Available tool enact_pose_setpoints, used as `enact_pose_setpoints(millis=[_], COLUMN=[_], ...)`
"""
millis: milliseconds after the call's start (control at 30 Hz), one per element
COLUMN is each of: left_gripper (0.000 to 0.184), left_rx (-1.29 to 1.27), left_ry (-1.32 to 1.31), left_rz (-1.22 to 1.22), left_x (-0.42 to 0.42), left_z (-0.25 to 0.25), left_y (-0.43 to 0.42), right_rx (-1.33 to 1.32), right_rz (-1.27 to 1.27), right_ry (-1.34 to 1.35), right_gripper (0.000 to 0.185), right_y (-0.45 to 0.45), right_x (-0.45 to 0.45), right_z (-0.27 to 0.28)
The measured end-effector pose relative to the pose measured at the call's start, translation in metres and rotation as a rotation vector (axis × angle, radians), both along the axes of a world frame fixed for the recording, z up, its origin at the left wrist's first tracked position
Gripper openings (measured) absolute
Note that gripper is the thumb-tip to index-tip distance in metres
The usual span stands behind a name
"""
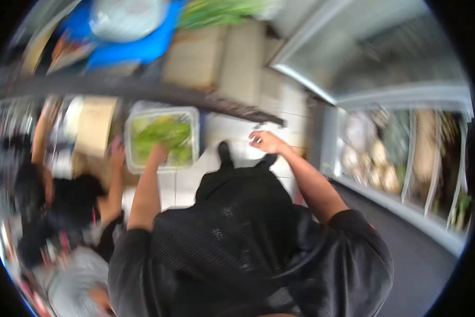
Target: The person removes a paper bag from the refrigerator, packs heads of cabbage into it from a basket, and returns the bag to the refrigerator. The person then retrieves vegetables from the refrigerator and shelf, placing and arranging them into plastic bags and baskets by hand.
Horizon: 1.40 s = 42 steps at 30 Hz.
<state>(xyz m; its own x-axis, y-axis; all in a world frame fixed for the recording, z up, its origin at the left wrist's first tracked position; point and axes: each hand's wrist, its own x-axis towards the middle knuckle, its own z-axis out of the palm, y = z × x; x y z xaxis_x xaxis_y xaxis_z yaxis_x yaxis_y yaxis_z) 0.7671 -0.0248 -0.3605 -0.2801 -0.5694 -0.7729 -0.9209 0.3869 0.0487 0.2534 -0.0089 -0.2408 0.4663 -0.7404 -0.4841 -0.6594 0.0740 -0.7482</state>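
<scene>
A clear plastic container point(195, 138) with green leafy pieces point(160, 134) inside stands on the left of centre, below the counter edge. My left hand point(159, 151) reaches into it and touches the greens; its fingertips are blurred and hidden among them. To the right of the container, over the white tiled floor, my right hand point(265, 141) is raised near the end of the dark counter edge. Its fingers are curled, and whether they hold something small is too blurred to make out.
Co-workers point(71, 206) are close on the left, near a cardboard piece point(95, 127). Above the dark counter edge point(142, 87) lie a blue board point(158, 45) and green vegetables point(216, 11). An open chest point(412, 206) with bagged produce stands on the right.
</scene>
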Motion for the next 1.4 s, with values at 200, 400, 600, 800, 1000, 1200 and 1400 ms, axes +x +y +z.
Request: enact_pose_setpoints(millis=[200,400,600,800,1000,1200,1400], left_gripper=[0.035,0.033,0.043,0.037,0.038,0.038,0.052], left_rx=[-0.153,0.073,0.042,0.104,0.294,0.569,1.071], left_ry=[0.012,0.034,0.582,0.752,0.877,0.938,1.168], left_rz=[-0.050,-0.431,-0.429,0.047,0.109,0.382,0.795], left_x=[-0.005,-0.115,-0.308,-0.453,-0.468,-0.452,-0.417], left_z=[-0.089,-0.057,0.012,0.130,0.152,0.182,0.220], left_y=[-0.002,-0.074,-0.114,-0.059,-0.033,-0.025,-0.028], right_rx=[-0.519,-1.619,-0.554,-0.296,-0.849,-1.568,-1.230], right_rz=[-0.934,-1.499,-1.784,-1.604,-1.663,-1.556,-1.138], right_ry=[0.409,1.251,1.647,1.739,1.914,1.362,0.601], right_gripper=[0.023,0.015,0.039,0.030,0.038,0.040,0.042], right_y=[0.096,0.197,0.240,0.252,0.236,0.192,0.116], right_x=[-0.199,-0.408,-0.597,-0.623,-0.508,-0.300,-0.111], right_z=[0.188,0.354,0.412,0.420,0.415,0.383,0.335])
